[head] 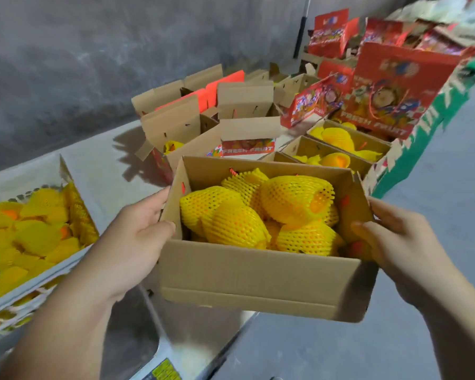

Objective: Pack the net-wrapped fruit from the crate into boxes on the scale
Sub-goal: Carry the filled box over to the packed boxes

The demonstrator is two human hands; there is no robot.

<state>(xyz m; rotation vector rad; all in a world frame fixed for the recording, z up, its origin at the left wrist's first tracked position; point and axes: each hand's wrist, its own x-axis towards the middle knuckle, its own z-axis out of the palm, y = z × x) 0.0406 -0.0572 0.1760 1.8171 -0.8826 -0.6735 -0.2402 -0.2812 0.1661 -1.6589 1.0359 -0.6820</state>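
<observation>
**Full box in both hands, lifted clear of the scale**

So here's our grip: left hand is curled over the left wall of the cardboard box, thumb hooked inside the rim, fingers down the outside. Right hand does the same on the right wall, thumb pressing the inner face. Both closed on the box, nothing loose.

The box is piled with net-wrapped fruit, yellow foam sleeves all the way up near the rim. We'd guess it's fairly heavy, and the cardboard walls will flex if we squeeze only the top edges, so hands lower or under the base seems safer. The foam nets are soft and cushion the fruit, but a tilt could still roll the top pieces out.

It sits just above the steel scale platform, tilted a bit toward us. The crate of more fruit is off to the left, and other open boxes sit beyond.
</observation>
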